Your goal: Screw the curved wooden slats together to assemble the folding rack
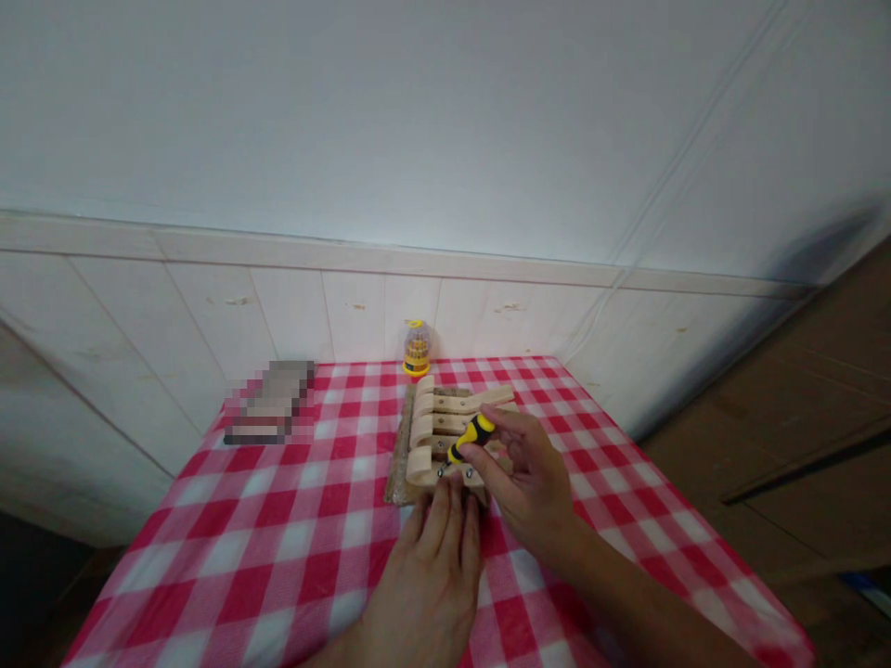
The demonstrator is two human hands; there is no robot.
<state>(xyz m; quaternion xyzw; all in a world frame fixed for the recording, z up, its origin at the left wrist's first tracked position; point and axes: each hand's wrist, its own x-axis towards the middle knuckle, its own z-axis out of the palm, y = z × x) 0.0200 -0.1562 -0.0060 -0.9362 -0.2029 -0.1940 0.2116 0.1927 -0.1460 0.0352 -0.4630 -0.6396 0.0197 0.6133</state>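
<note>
A pale wooden rack [437,425] made of several curved slats lies on a red-and-white checked tablecloth [292,520], near the table's middle. My right hand [530,482] grips a small yellow-and-black screwdriver [468,439], its tip pointing down at the rack's near end. My left hand [432,566] lies flat, palm down, with the fingertips pressing the rack's near edge.
A yellow round holder of screwdriver bits [416,349] stands at the table's far edge by the white panelled wall. A blurred-out flat object [273,403] lies at the far left. Brown floor [800,417] shows beyond the table's right edge.
</note>
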